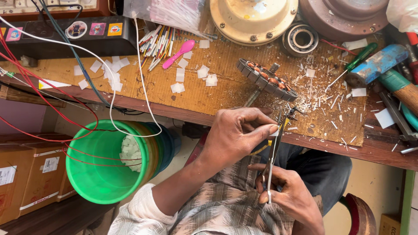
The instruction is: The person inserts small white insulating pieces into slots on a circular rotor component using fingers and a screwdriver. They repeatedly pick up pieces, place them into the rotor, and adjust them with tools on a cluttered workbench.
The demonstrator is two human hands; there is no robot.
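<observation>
left hand (pixel 237 132) grip pinched on paper strip (pixel 275 132) | right hand (pixel 289 191) grip clenched around scissors (pixel 274 152)

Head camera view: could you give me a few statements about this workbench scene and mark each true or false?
1. The right hand holds scissors. True.
2. The left hand pinches a small white piece at the scissor blades. True.
3. The green bucket stands on the workbench. False: it sits below the bench edge, beside cardboard boxes.
4. A pink spoon lies on the bench. True.
5. The wound stator rests in the person's lap. False: it lies on the bench, above the hands.
</observation>
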